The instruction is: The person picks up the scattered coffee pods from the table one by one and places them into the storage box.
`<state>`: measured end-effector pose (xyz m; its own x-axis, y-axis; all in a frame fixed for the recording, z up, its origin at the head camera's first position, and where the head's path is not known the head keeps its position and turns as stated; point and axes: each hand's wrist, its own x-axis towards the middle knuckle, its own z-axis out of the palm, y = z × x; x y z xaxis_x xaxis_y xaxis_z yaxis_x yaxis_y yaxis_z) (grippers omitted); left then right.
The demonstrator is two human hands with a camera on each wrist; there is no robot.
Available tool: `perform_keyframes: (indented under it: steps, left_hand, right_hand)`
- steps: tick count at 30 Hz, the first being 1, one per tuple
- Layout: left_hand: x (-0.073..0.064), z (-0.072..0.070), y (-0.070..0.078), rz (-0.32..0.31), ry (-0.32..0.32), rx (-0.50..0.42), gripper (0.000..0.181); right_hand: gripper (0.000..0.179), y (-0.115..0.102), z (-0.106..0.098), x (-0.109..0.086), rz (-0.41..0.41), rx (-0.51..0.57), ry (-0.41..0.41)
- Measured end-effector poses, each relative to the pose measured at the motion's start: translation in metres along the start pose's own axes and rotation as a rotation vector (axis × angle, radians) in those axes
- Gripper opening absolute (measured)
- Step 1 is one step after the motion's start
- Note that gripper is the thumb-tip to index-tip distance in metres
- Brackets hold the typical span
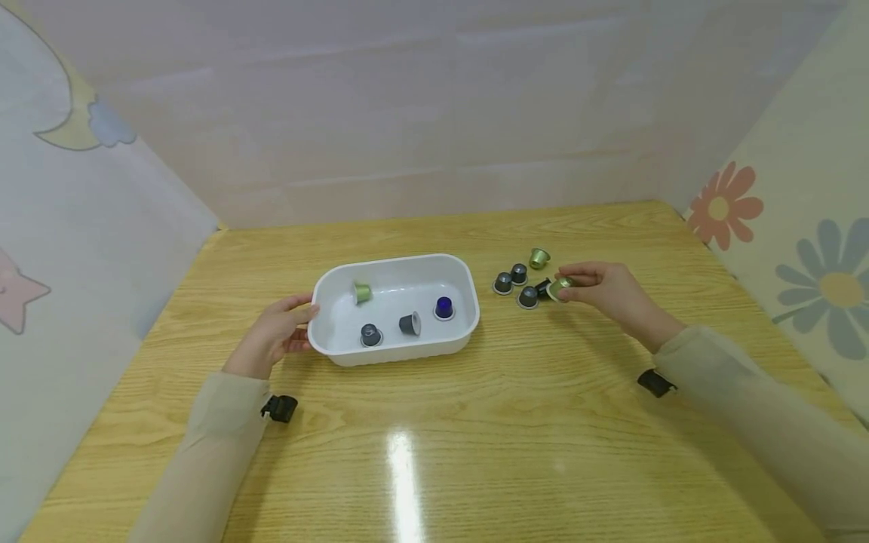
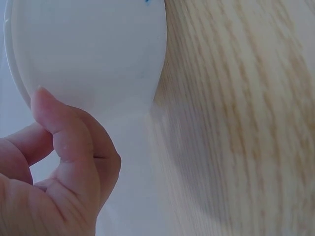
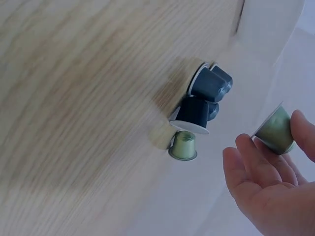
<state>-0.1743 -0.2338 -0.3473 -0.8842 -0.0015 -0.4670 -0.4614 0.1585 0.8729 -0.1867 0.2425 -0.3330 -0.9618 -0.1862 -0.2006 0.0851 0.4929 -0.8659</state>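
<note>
My left hand (image 1: pixel 274 332) grips the left end of a white plastic tray (image 1: pixel 394 354), fingers at its rim and outer wall. Inside the tray lie a green coffee capsule (image 1: pixel 363 292), two dark grey capsules (image 1: pixel 370 335) and a blue capsule (image 1: pixel 444 307). To the right of the tray, my right hand (image 1: pixel 607 290) pinches a green coffee capsule (image 3: pixel 275 132) between thumb and fingers, above the table. Just left of that hand, several capsules sit in a loose group: dark grey capsules (image 1: pixel 503 283), a black capsule (image 3: pixel 192 113) and another green capsule (image 3: pixel 184 146).
The wooden table (image 1: pixel 489 445) reaches back to a pale cloth-covered wall (image 1: pixel 434 136). Side panels stand at left and right, the right one printed with flowers (image 1: pixel 726 207). Black wrist mounts (image 1: pixel 280 408) hang beneath both sleeves.
</note>
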Motion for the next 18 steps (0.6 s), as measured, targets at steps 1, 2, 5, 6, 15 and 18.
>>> perform_keyframes:
  steps: [1, 2, 5, 6, 15, 18]
  left_hand:
    - [0.000, 0.000, 0.000, 0.001, -0.002, 0.000, 0.056]
    - [0.000, 0.000, 0.000, -0.001, 0.000, 0.002, 0.055]
    - [-0.001, 0.000, 0.000, 0.001, -0.002, -0.001, 0.055]
    - [-0.001, 0.000, 0.000, 0.002, -0.003, -0.006, 0.055]
    - [0.000, 0.001, -0.001, 0.002, -0.004, -0.021, 0.054]
    - [0.000, -0.001, -0.001, 0.005, -0.008, -0.017, 0.054]
  right_hand:
    - [0.059, -0.001, 0.001, 0.000, 0.004, 0.006, 0.003]
    - [0.059, -0.003, 0.002, 0.000, 0.008, 0.008, 0.007]
    - [0.056, -0.006, 0.004, 0.000, 0.010, 0.008, 0.016]
    - [0.055, -0.008, 0.004, 0.001, 0.007, 0.005, 0.022]
    - [0.054, -0.017, 0.005, 0.004, 0.002, 0.009, 0.049]
    - [0.053, -0.021, 0.007, 0.005, -0.007, 0.020, 0.054]
